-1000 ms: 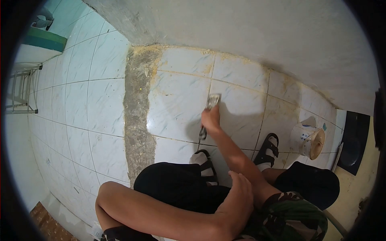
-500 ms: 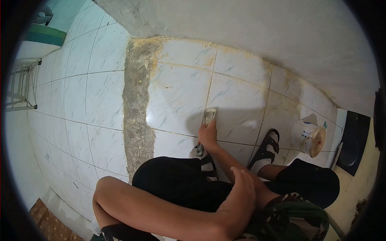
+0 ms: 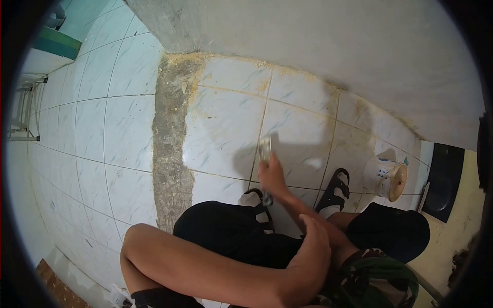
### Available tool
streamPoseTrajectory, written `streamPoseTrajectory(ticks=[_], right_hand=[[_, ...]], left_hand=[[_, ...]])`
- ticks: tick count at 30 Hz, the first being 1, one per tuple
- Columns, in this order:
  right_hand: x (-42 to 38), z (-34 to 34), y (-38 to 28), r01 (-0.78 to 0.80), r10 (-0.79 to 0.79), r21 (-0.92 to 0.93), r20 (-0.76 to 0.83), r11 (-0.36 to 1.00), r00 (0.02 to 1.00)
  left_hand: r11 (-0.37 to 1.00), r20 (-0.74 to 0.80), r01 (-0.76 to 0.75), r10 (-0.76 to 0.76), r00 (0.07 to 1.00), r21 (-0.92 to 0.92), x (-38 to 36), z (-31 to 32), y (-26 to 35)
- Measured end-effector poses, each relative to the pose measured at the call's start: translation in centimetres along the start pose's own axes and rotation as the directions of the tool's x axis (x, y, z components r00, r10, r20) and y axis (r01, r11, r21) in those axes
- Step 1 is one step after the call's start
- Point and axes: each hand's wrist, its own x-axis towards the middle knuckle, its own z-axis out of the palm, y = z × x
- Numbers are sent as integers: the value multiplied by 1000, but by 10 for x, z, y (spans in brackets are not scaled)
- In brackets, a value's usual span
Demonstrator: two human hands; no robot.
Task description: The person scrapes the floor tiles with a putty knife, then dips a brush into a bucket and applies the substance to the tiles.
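Observation:
In my right hand (image 3: 272, 177), closed around its dark handle, is a putty knife (image 3: 265, 147). Its pale blade points away from me over a white marbled floor tile, and the handle's end sticks out below the fist near my left sandal (image 3: 257, 205). My left hand (image 3: 312, 246) holds nothing; its fingers are stretched out against my right forearm, close to the elbow. Yellowish residue (image 3: 192, 87) marks the tiles and joints ahead. To the left of the putty knife runs a strip of bare, rough concrete (image 3: 169, 138) between the tiles.
A stained white bucket (image 3: 384, 177) lies tipped on its side, right of my right sandal (image 3: 336, 190). Beyond the tiles rises a grey plastered wall (image 3: 308, 41). A dark panel (image 3: 444, 182) leans at the right. Metal rack legs (image 3: 31, 113) stand far left.
My right hand has shifted slightly right and toward me, and the putty knife has turned more upright in view. The whole view has moved a little; my left hand stays at my right forearm.

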Motion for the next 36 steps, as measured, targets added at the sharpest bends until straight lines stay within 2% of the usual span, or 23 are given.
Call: streamPoseTrajectory(ticks=[1, 3, 4, 5, 6, 8, 9, 11, 15, 16, 17, 18, 20, 21, 23, 25, 26, 27, 29, 30, 32, 34, 36], right_hand=[[29, -5, -4, 170, -177, -112, -59, 979, 982], [65, -41, -70, 372, -389, -345, 22, 861, 921], [86, -61, -95, 423, -413, -437, 125, 794, 902], [101, -80, -120, 474, -419, -514, 229, 714, 879], [102, -97, -151, 471, -384, -641, 283, 605, 879], [110, -137, -176, 632, -416, -652, 481, 418, 772], [110, -154, -188, 624, -338, -715, 530, 315, 778], [93, -185, -209, 614, -221, -768, 576, 184, 787], [80, -230, -199, 645, -167, -722, 624, 251, 763], [80, -238, -184, 643, -150, -716, 628, 273, 763], [85, -240, -168, 641, -132, -711, 633, 291, 763], [94, -235, -149, 650, -132, -706, 643, 280, 755], [122, -226, -108, 714, -279, -541, 673, 446, 685], [133, -212, -105, 700, -275, -556, 660, 448, 699], [162, -172, -94, 698, -270, -563, 658, 442, 702], [192, -146, -72, 715, -415, -533, 584, 452, 698], [194, -145, -72, 720, -412, -525, 593, 454, 692], [192, -143, -75, 708, -379, -536, 603, 459, 702], [188, -142, -81, 694, -349, -538, 609, 478, 712], [187, -143, -86, 690, -309, -556, 629, 463, 713], [192, -143, -88, 691, -267, -570, 652, 445, 709], [201, -146, -84, 737, -287, -520, 695, 433, 659], [198, -148, -72, 748, -313, -516, 690, 418, 652]], left_hand=[[997, 50, -50, 47, 998, 60, 3, -2, 1], [986, 93, -101, 90, 992, 130, 13, -3, 3], [973, 133, -180, 161, 978, 147, 22, -2, 4], [953, 177, -258, 230, 957, 160, 27, 1, 7], [953, 173, -256, 228, 958, 163, 26, 0, 8], [943, 209, -261, 218, 953, 206, 29, -2, 13], [948, 199, -249, 210, 957, 196, 28, -2, 11], [977, 101, -203, 197, 975, 61, 26, -1, 2], [983, 137, -149, 163, 977, -106, 5, 0, -31], [995, 35, 29, -26, 999, -93, -1, 8, -31], [973, -70, 209, -216, 974, -99, -7, 14, -32], [969, -73, 221, -229, 971, -107, -13, 16, -39], [919, -18, 267, -284, 959, -291, -25, 21, -51], [913, -23, 275, -296, 955, -300, -32, 26, -56], [840, -30, 412, -451, 892, -353, -48, 37, -65], [762, -7, 476, -533, 846, -439, -62, 50, -71], [715, -12, 506, -582, 813, -482, -68, 59, -72], [713, -1, 513, -584, 811, -478, -74, 63, -74], [568, 110, 614, -679, 726, -549, -84, 67, -78], [564, 118, 620, -681, 723, -545, -88, 70, -78], [485, 245, 657, -664, 706, -577, -92, 74, -76], [467, 250, 651, -663, 706, -599, -94, 71, -78], [439, 236, 632, -670, 704, -639, -93, 68, -81]])
